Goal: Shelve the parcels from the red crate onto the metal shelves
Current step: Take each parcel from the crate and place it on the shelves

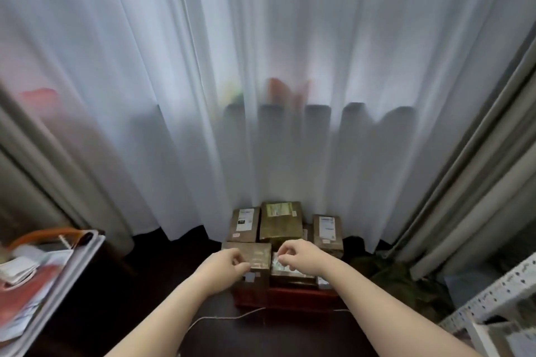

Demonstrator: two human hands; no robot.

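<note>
— Where are the parcels?

— Piled in the red crate (290,297), on the dark floor ahead of me. A brown parcel (256,255) sits at the crate's near left corner, with a labelled parcel (290,269) just beside it to the right. An olive parcel (280,222) lies at the far side, between two more brown ones with white labels.

— And your hands?

— My left hand (224,265) is at the brown parcel's near edge, fingers curled. My right hand (298,256) hangs over the labelled parcel, fingers curled downward. The blur keeps me from telling whether either one truly grips.

— What's around the crate?

— A white cord (226,317) trails across the floor just in front of it. A sheer curtain (261,95) hangs right behind it, its hem close to the far parcels. To the crate's right lies a dark green heap (397,278), and beyond that stand the metal shelves (493,289), perforated white posts at the corner of my view. Well to the crate's left is a rack of papers (34,278) with an orange loop on top.
</note>
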